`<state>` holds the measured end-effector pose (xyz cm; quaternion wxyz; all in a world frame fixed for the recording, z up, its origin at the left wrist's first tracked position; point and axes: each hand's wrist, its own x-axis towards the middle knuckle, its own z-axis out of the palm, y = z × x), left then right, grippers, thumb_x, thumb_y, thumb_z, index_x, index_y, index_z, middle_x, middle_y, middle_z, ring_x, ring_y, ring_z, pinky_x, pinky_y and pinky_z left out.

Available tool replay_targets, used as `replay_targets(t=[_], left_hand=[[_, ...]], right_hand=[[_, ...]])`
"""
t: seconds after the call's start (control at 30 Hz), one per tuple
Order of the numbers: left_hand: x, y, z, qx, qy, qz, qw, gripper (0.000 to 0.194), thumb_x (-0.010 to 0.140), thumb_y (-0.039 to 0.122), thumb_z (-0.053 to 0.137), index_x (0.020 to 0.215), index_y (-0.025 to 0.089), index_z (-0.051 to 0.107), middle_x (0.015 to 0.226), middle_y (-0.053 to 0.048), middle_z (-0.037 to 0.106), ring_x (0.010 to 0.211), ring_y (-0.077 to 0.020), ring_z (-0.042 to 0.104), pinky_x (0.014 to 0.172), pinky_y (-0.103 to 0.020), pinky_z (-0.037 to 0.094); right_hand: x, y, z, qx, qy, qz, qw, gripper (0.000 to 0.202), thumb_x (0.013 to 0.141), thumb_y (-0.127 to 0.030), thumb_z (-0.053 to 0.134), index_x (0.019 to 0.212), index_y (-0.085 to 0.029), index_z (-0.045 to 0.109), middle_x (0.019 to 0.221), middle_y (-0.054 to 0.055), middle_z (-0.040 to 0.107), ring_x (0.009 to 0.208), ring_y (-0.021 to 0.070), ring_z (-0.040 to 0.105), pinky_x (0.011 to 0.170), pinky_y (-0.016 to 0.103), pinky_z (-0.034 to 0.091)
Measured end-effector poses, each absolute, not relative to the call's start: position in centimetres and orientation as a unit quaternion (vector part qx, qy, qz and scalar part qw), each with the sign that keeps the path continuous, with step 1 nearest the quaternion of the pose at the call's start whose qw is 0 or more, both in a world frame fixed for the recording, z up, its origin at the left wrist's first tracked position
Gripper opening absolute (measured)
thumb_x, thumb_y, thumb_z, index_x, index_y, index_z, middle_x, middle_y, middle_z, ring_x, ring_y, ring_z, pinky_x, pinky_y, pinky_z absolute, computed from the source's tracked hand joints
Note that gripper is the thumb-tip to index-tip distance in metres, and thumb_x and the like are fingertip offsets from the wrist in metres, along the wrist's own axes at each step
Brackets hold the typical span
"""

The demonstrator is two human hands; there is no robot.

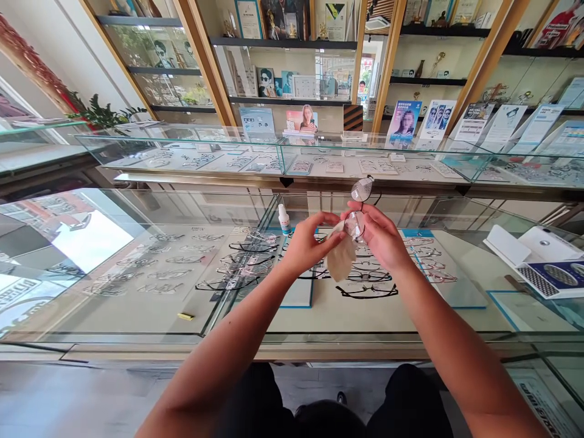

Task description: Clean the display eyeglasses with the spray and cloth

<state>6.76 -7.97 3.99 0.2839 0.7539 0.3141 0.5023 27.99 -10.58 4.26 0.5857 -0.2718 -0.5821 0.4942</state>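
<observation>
Head view showed one pair of eyeglasses (362,190) in the air above the worktop (283,325), in front of the person. Its long axis did not lie flat across: it rose from the near lens, which was between the two hands, up and away to the far lens, leaning a little to the right. The right hand (387,243) was the nearer one to the bridge and gripped the frame there with its fingers, so the far lens stood free beyond them. The left hand (302,243) was closed, thumb against fingers, on a pale cloth (341,260), which touched the near lens and hung down below it. The hands were close together, but if their fingertips touched, I cannot tell.

Under them, the worktop was of glass, with many spectacle frames (367,293) in rows. A small spray bottle (284,221) stood upright just beyond the left hand; a yellow piece (185,316) lay at the left, and an open white box (542,248) was at the far right. Behind, there was another glass display case (255,176) with small posters (435,120) on it, then wall shelves (283,42) with pictures, and a green plant (98,114) at the left.
</observation>
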Motion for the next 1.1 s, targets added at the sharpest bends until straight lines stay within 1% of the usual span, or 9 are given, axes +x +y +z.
replay_targets(t=[0.1,0.2,0.27,0.33,0.47,0.63,0.77,0.87,1.1], left_hand=[[7.1,-8.0,3.8,0.725,0.325,0.502,0.341,0.030,0.086,0.041,0.092,0.109,0.025,0.081,0.113,-0.010,0.084,0.105,-0.0295,0.076,0.098,-0.040,0.056],[7.2,-8.2,4.0,0.714,0.327,0.507,0.354,0.021,0.088,0.031,0.084,0.108,0.026,0.082,0.112,-0.008,0.084,0.101,-0.0270,0.075,0.096,-0.037,0.055],[7.1,-8.5,4.1,0.725,0.322,0.497,0.352,0.023,0.087,0.028,0.081,0.110,0.025,0.083,0.109,-0.006,0.084,0.096,-0.0253,0.073,0.091,-0.034,0.053],[7.0,-8.6,4.2,0.734,0.322,0.483,0.352,0.023,0.089,0.032,0.082,0.110,0.024,0.083,0.098,-0.004,0.081,0.085,-0.0224,0.067,0.080,-0.031,0.049],[7.1,-8.4,3.8,0.739,0.341,0.460,0.355,0.026,0.097,0.048,0.078,0.099,0.022,0.082,0.071,0.000,0.063,0.064,-0.0167,0.047,0.063,-0.031,0.033],[7.2,-7.9,3.6,0.695,0.346,0.502,0.383,0.043,0.096,0.063,0.078,0.083,0.022,0.073,0.073,-0.001,0.061,0.067,-0.0170,0.047,0.062,-0.031,0.032],[7.1,-7.3,3.9,0.627,0.344,0.536,0.448,0.050,0.087,0.070,0.083,0.082,0.023,0.067,0.074,0.000,0.060,0.068,-0.0162,0.048,0.063,-0.029,0.034],[7.0,-7.1,3.9,0.595,0.337,0.545,0.484,0.051,0.082,0.069,0.087,0.083,0.023,0.064,0.076,0.001,0.059,0.071,-0.0155,0.049,0.065,-0.027,0.036],[7.3,-7.3,3.8,0.624,0.296,0.524,0.498,0.046,0.090,0.057,0.081,0.082,0.023,0.052,0.078,0.004,0.051,0.074,-0.0138,0.045,0.071,-0.028,0.038]], right_hand=[[28.0,-10.7,4.2,-0.271,-0.593,0.492,0.577,0.053,0.099,-0.070,0.077,0.138,-0.034,0.077,0.133,0.008,0.083,0.127,0.0325,0.077,0.112,0.050,0.061],[27.8,-11.0,4.1,-0.262,-0.607,0.497,0.562,0.051,0.101,-0.069,0.075,0.138,-0.034,0.078,0.135,0.008,0.083,0.130,0.0323,0.076,0.111,0.049,0.061],[27.7,-11.1,4.0,-0.257,-0.615,0.503,0.551,0.050,0.102,-0.068,0.075,0.138,-0.034,0.079,0.135,0.008,0.083,0.131,0.0319,0.075,0.111,0.048,0.061],[27.6,-11.1,4.0,-0.252,-0.617,0.509,0.545,0.050,0.101,-0.068,0.076,0.136,-0.033,0.079,0.134,0.008,0.083,0.130,0.0319,0.076,0.111,0.048,0.061],[27.6,-11.1,4.2,-0.251,-0.597,0.505,0.571,0.047,0.101,-0.066,0.077,0.136,-0.034,0.079,0.130,0.008,0.084,0.128,0.0317,0.076,0.112,0.049,0.061],[27.7,-11.2,4.5,-0.280,-0.592,0.462,0.598,0.047,0.100,-0.067,0.076,0.131,-0.032,0.079,0.127,0.008,0.085,0.130,0.0328,0.074,0.119,0.051,0.056],[27.6,-11.0,4.1,-0.288,-0.610,0.449,0.586,0.041,0.105,-0.064,0.073,0.130,-0.033,0.080,0.128,0.006,0.085,0.129,0.0304,0.073,0.120,0.048,0.054],[27.5,-10.8,3.6,-0.299,-0.627,0.434,0.574,0.038,0.107,-0.064,0.070,0.127,-0.033,0.081,0.128,0.005,0.084,0.126,0.0279,0.073,0.118,0.044,0.055],[27.3,-10.7,3.6,-0.335,-0.637,0.386,0.577,0.042,0.106,-0.070,0.070,0.120,-0.032,0.081,0.128,0.004,0.084,0.117,0.0250,0.072,0.107,0.039,0.057]])
